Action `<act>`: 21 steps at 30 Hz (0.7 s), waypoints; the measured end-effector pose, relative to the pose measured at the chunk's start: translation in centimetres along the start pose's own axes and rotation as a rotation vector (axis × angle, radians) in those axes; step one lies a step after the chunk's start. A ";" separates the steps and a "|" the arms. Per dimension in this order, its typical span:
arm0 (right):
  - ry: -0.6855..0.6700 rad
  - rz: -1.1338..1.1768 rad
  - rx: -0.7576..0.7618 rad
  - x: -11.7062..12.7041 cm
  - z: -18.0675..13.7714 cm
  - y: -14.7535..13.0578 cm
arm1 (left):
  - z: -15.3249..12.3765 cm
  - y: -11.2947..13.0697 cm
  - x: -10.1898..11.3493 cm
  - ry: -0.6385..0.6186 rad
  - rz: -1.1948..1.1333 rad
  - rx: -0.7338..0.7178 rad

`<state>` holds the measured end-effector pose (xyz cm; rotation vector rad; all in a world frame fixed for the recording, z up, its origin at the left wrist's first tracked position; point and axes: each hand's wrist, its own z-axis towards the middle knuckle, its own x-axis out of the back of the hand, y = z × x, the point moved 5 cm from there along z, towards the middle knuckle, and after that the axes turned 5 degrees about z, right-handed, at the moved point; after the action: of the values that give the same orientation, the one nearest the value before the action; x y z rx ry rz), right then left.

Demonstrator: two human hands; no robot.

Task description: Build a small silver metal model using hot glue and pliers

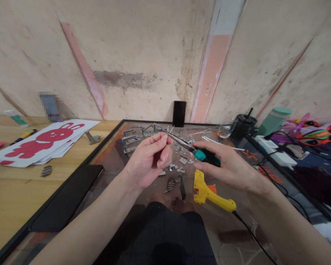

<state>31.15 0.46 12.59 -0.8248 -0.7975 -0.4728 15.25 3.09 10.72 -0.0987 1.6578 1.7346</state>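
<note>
My left hand [154,158] pinches a thin, pale piece of wire [171,129] between thumb and fingertips, above the glass table. In my right hand [228,162] are long-nosed pliers [200,154] with teal and black handles. Their narrow metal jaws reach left to the wire at my left fingertips. Whether the jaws are closed on it, I cannot tell. Beneath my hands lie several small metal pieces [183,161]. Behind my left hand stand bent metal frames [131,140]. A yellow glue gun [215,197] rests just below my right hand.
A dark phone [179,114] leans against the wall. At right are a black cup [242,126], a green bottle [274,121] and a white power strip [276,151] with cables. A black tablet-like slab [68,198] and sheets with a red rabbit [49,140] lie at left.
</note>
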 end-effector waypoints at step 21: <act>-0.029 -0.112 -0.130 -1.6 -0.1 -0.7 | -0.5 0.2 1.7 0.432 0.988 -0.394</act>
<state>29.78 0.06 11.59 -0.9124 -0.8489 -0.6182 13.70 3.40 9.97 0.2213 1.7642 2.9470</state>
